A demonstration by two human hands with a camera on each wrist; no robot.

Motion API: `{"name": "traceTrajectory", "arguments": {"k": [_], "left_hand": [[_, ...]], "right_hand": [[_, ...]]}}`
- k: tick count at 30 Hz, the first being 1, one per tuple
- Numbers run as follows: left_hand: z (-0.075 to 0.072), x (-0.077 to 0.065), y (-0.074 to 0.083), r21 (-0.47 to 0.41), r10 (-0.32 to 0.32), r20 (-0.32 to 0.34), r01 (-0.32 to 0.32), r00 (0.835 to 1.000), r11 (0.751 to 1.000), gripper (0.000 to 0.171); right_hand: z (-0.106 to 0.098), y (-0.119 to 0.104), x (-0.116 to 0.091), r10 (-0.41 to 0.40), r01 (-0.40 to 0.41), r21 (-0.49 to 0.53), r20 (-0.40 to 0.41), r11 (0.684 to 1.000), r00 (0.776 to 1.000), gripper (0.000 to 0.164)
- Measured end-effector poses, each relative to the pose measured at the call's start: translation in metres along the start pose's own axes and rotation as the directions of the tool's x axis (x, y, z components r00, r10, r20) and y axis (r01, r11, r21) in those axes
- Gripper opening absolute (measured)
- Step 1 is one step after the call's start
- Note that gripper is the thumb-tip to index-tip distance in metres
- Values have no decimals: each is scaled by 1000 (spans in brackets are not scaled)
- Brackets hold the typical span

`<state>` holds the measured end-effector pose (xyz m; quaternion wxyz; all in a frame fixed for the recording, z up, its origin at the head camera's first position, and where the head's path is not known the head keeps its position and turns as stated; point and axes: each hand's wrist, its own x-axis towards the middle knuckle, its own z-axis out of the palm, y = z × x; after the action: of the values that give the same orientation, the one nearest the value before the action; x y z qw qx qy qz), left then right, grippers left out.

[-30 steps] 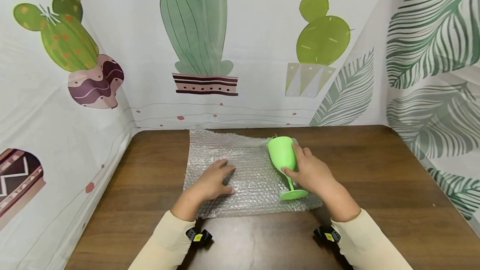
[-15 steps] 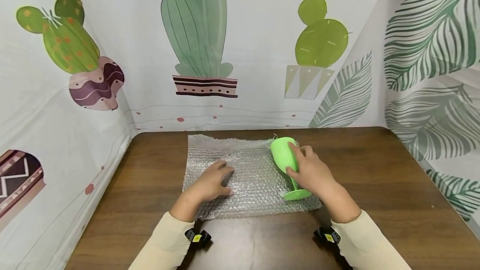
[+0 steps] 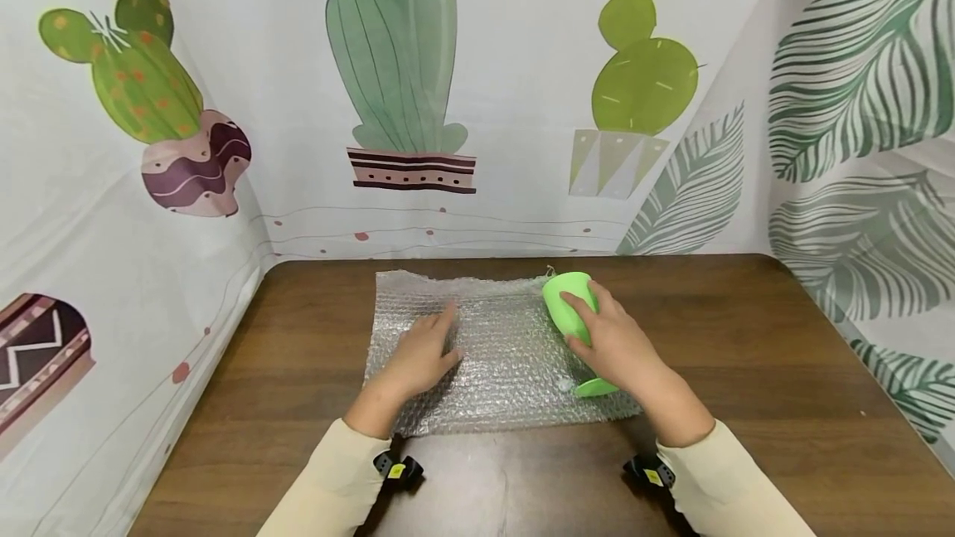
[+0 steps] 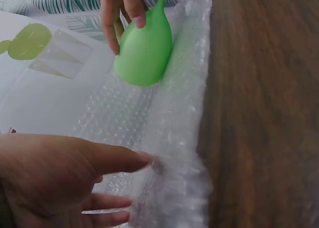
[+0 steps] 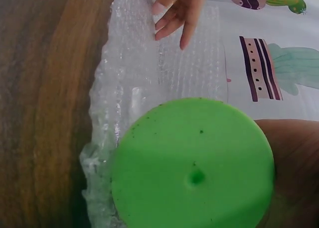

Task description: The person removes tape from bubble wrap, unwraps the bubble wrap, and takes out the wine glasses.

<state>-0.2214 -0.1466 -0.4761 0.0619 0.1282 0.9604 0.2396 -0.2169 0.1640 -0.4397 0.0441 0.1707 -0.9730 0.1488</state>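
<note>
A bright green goblet [image 3: 567, 313] lies tilted at the right part of a sheet of bubble wrap [image 3: 500, 355]. My right hand [image 3: 619, 346] holds it by the bowl, fingers over the top and thumb on the near side. In the left wrist view, those fingers curve along the goblet's bowl [image 4: 144, 54]. The round foot [image 5: 194, 168] faces the right wrist camera; the palm hides most of the stem in the head view. Over the left part of the wrap, my left hand [image 3: 421, 355] is spread, index finger pointing away and thumb apart, holding nothing.
The wrap lies on a brown wooden table [image 3: 746, 355] and reaches close to its back edge. Behind stands a white cloth backdrop [image 3: 522, 106] printed with cacti and leaves. Black cameras are strapped at the left wrist [image 3: 399, 471] and the right wrist [image 3: 649, 471].
The goblet has shifted a little to the right under my right hand, its foot now partly covered. My left index finger has straightened and reaches farther forward over the wrap.
</note>
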Motion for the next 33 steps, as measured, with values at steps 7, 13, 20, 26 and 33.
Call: {"name": "traceTrajectory", "arguments": {"k": [7, 13, 20, 26, 33], "left_hand": [[-2, 5, -5, -71, -43, -104, 35, 994, 997, 101], [-1, 5, -8, -65, -77, -68, 73, 995, 995, 102], [0, 7, -12, -38, -82, -34, 81, 996, 996, 102], [-1, 8, -14, -47, -77, -44, 75, 996, 996, 101], [-2, 8, -16, -41, -73, -54, 71, 996, 997, 96]], "right_hand": [[-1, 0, 3, 14, -14, -28, 4, 999, 1000, 78], [0, 2, 0, 54, -54, 7, 34, 999, 998, 82], [2, 10, -6, 84, -87, 62, 40, 994, 996, 85], [0, 18, -5, 96, -103, 125, 63, 987, 993, 88], [-2, 29, -7, 78, -94, 200, 82, 975, 994, 87]]}}
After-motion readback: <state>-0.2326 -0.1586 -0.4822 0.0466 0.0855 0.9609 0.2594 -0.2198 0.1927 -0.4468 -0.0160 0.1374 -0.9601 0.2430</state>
